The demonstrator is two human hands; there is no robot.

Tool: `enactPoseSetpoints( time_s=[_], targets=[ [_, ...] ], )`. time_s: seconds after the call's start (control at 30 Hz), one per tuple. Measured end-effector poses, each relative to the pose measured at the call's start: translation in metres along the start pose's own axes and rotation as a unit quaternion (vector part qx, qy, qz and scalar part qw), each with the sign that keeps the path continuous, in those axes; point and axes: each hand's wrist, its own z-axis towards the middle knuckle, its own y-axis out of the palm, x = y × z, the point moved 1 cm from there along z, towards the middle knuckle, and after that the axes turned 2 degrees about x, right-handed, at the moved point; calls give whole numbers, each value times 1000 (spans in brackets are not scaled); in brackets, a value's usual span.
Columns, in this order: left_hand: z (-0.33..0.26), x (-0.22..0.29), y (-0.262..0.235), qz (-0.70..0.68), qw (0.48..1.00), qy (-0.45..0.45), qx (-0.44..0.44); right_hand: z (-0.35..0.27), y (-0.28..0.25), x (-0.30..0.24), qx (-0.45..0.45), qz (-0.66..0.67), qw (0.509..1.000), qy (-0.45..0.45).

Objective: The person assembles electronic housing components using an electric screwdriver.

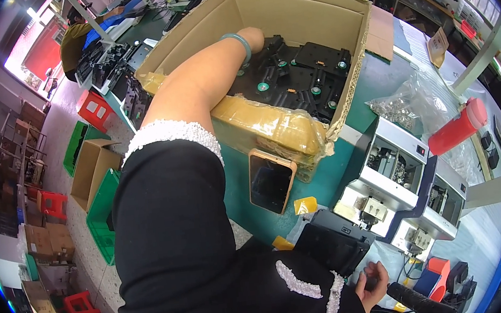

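Observation:
My left arm stretches into a large open cardboard box (pixel 302 4). My left hand (pixel 253 39), with a pale green bangle (pixel 239 44) at its wrist, is by the box's far left inner side. Its fingers are hidden, so any hold cannot be seen. Black plastic parts (pixel 290 73) with small green round pieces lie inside the box. At the lower right, my right hand (pixel 372 286) is loosely curled, fingers apart, with nothing visible in it. Just beyond it, close to my body, is a black plastic case-like device (pixel 333 242).
A phone (pixel 270 180) leans against the box's near side. Two white-and-grey machines (pixel 389 169) stand to the right, beside a red bottle (pixel 458 126) and a clear bag of small metal parts (pixel 395 107). Green crates (pixel 101 218) and red stools (pixel 94 109) are on the left floor. Another person (pixel 74 43) works far left.

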Motion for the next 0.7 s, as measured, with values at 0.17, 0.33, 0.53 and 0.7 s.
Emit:
enactPoseSetpoints(
  time_s=[0.17, 0.33, 0.53, 0.7],
  targets=[
    [14, -9, 7, 2, 999, -6, 34, 1, 0, 1, 5, -6, 1000, -12],
    [15, -6, 8, 3, 999, 18, 35, 0, 0, -5, 10, -25, 1000, -1],
    [14, -16, 7, -2, 1000, -13, 23, 2, 0, 2, 0, -26, 999, -43],
    [9, -7, -4, -19, 1000, -1, 24, 3, 0, 3, 10, -29, 998, -60]
  ],
)
